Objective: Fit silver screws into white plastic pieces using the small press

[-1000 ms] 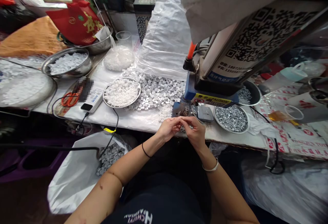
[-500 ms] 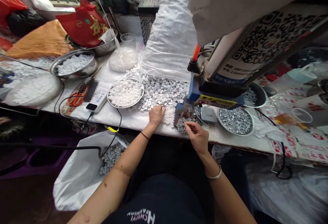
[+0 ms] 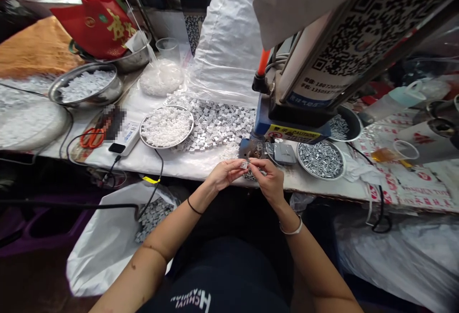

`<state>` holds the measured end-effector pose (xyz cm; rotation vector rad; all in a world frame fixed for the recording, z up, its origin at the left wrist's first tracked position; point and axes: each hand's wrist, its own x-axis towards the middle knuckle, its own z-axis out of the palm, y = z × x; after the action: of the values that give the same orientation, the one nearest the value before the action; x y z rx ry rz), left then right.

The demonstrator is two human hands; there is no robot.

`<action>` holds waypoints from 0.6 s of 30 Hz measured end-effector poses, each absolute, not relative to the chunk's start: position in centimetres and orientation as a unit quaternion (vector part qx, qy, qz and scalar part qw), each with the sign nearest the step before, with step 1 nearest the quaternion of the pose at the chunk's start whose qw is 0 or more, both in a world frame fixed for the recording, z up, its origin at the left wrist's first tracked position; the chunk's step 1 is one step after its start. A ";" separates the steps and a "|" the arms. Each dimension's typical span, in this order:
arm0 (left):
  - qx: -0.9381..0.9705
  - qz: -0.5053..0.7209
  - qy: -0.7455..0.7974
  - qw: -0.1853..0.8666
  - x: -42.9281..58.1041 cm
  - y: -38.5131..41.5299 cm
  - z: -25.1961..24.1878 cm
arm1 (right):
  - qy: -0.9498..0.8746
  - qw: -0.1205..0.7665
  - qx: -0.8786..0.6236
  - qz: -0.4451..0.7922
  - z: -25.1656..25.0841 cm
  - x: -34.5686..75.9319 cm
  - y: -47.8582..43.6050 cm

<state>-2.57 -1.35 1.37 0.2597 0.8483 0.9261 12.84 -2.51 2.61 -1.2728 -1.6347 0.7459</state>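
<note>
My left hand (image 3: 225, 175) pinches a small pale square plastic piece (image 3: 244, 165) between thumb and fingers, just in front of the press. Right beside it, the closed fingertips of my right hand (image 3: 269, 179) meet the piece's edge; whatever they grip is too small to name. Partly covered by my hands, a heap of small metal pins (image 3: 254, 174) lies at the foot of the blue press (image 3: 292, 134). Behind my left hand are tiny white plastic parts (image 3: 229, 151). Beyond them spreads a pile of grey-white square pieces (image 3: 224, 124).
Left of the pile stands a round tray (image 3: 142, 142) of white parts. A bowl (image 3: 343, 172) of metal pins is right of the press. Orange scissors (image 3: 92, 137) and a white power bank (image 3: 124, 141) lie left. An open white sack (image 3: 96, 246) hangs below the table edge.
My left hand has come away from the white parts toward my right hand and now holds the square piece. My right hand has lifted from the pin heap to meet it. The view has shifted slightly.
</note>
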 end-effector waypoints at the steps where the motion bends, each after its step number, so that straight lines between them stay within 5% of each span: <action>1: 0.104 0.428 0.397 0.805 -2.3 -1.6 1.6 | -0.681 0.446 -0.507 0.283 2.7 12.9 -2.5; 11: 0.010 0.417 0.410 0.811 -0.7 -2.2 2.1 | -0.835 0.417 -0.347 0.089 2.1 14.2 -2.3; 18: 0.192 0.385 0.442 0.787 -1.2 -2.1 0.8 | -0.838 0.411 -0.345 0.098 0.9 14.9 -2.9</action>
<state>-1.17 -2.09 0.76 0.4145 0.9533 0.8297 14.87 -2.85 0.87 -0.8695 -2.1102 0.2465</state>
